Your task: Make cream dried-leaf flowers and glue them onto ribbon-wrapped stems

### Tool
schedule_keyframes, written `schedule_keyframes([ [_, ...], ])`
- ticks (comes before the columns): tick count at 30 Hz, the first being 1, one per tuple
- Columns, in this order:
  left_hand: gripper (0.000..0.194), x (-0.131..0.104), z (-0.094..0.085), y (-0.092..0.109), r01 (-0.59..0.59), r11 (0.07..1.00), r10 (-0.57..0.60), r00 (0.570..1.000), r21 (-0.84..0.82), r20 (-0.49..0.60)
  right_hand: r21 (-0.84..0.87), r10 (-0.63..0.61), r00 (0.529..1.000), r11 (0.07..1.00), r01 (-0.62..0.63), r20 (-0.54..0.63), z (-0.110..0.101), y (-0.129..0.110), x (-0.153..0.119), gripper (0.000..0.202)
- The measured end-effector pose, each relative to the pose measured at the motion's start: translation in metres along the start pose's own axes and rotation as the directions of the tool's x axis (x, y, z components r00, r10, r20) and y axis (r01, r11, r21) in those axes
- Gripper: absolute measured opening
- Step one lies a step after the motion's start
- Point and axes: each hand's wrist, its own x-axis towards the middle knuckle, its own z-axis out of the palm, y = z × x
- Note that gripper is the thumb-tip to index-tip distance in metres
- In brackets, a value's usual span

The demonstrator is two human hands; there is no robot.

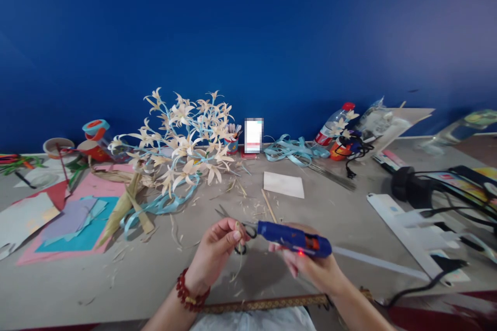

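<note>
Holding a rounded blue glue gun (pixel 293 238) and perhaps a straw-like scrap (pixel 237 225).

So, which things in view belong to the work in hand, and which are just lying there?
Probably in the work:
hot glue gun, held in the right hand
small tan piece, pinched in the left hand
perhaps cream artificial flowers

Apparently just lying about:
red-capped plastic bottle
teal paper sheet

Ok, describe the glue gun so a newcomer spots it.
Below the blue wall is the grey table. Over its near side, the right hand holds the hot glue gun. Its blue body and glowing red light distinguish it from the white power strip to its right.
</note>
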Motion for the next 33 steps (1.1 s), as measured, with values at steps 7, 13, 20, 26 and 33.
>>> schedule_keyframes([
  [7, 0.012, -0.002, -0.002, 0.001, -0.03, 0.998, 0.028, 0.999, 0.051, 0.044, -0.435, -0.008, 0.958, 0.892, -0.124, -0.288, -0.043, 0.03, 0.029, 0.03],
  [13, 0.009, -0.002, -0.006, 0.003, -0.05, 0.995, 0.047, 0.998, 0.09, 0.038, -0.899, 0.001, 0.968, 0.37, -0.233, -0.25, -0.075, 0.071, 0.045, 0.018],
  [20, 0.012, 0.0, -0.003, 0.008, 0.006, 1.0, -0.007, 0.995, 0.009, 0.104, -0.946, 0.042, 0.994, 0.307, -0.108, -0.1, -0.089, 0.049, 0.045, 0.034],
  [26, 0.015, 0.0, 0.006, 0.009, 0.19, 0.979, -0.164, 0.951, -0.076, 0.262, -0.486, -0.221, 0.942, 0.813, 0.32, 0.251, -0.047, -0.02, 0.049, 0.02],
  [33, 0.018, -0.004, 0.008, 0.001, 0.447, 0.881, -0.344, 0.829, -0.154, 0.441, -0.084, -0.307, 0.745, 0.896, 0.436, 0.592, -0.006, -0.047, 0.067, 0.022],
])
